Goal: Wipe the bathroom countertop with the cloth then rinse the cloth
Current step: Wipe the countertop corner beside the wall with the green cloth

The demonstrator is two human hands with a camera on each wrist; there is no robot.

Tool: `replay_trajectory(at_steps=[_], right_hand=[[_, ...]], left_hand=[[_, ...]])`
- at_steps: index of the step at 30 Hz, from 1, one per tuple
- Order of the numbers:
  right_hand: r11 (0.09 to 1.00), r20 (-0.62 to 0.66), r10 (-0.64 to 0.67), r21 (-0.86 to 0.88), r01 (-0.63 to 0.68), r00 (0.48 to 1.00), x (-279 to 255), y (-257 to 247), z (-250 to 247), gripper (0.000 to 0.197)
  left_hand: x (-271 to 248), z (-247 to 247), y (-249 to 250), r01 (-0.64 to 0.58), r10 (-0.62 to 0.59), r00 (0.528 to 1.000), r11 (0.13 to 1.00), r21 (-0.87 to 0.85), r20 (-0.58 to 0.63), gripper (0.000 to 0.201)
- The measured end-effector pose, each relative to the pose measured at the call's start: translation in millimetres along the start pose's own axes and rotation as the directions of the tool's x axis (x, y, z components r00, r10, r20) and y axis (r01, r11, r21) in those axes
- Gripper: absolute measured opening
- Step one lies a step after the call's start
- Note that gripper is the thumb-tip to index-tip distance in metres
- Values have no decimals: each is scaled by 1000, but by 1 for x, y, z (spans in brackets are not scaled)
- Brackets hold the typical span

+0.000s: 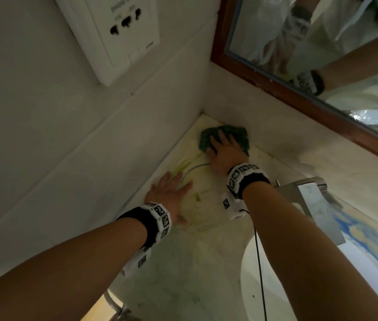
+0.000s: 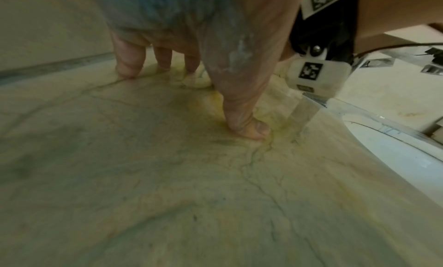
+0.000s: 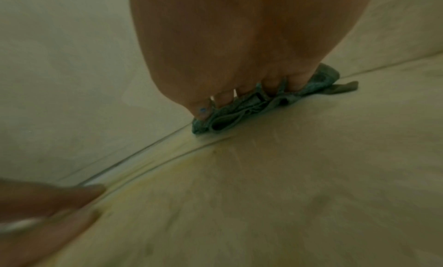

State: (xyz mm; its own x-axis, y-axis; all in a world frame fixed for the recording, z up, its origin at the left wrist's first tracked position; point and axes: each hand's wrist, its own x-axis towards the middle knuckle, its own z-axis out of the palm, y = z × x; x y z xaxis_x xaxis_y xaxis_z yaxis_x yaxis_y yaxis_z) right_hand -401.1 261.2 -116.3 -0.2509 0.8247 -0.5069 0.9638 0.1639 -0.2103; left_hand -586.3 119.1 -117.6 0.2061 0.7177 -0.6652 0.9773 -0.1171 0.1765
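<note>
A crumpled green cloth lies in the far corner of the pale, green-stained countertop, where two walls meet. My right hand lies on top of it with spread fingers pressing it down. In the right wrist view the cloth bunches under the fingertips of the right hand against the wall seam. My left hand rests flat on the countertop nearer to me, by the left wall, holding nothing. The left wrist view has the left hand with fingers and thumb straight on the countertop.
A white sink basin and a chrome faucet sit right of my right arm. A wood-framed mirror hangs on the right wall. A wall socket is on the left wall. A black cable hangs from my right wrist.
</note>
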Motion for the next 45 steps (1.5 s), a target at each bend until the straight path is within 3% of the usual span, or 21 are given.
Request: replay_trajectory(at_steps=[5,10,14,19,26,30,38,45], right_hand=[[998,-33,54,26,-53,998,-56,21,25,55],[991,49,111,73,-114,993,-119,16,49,51],[995,10,91,38,-91,996,-148,12,64,52],[997,57,64,27,-65,996,-127,18,55,54],[999,-5,42,14,-42,999,-73,21,36,61],[999,-92,-6,41,10,996,-97,18,59,59],[995,-85,-94,-25,92,992,-183,20,120,64],[998,-39,-49,-51,47,998,-127,28,70,64]], left_hand=[[-2,-3,1,-3,3,1000,1000,28,-10,112],[-4,-3,-3,-21,21,1000,1000,12,-17,110],[-15,7,-8,-33,29,996,998,-47,-88,101],[-49,25,-17,6,-28,980,994,-108,-197,94],[-80,48,-25,160,-167,983,982,-99,-73,102],[-81,59,-26,170,-176,983,981,-98,-58,109],[-78,64,-29,159,-165,986,979,-130,-29,114],[-78,62,-29,164,-167,986,981,-102,-23,112]])
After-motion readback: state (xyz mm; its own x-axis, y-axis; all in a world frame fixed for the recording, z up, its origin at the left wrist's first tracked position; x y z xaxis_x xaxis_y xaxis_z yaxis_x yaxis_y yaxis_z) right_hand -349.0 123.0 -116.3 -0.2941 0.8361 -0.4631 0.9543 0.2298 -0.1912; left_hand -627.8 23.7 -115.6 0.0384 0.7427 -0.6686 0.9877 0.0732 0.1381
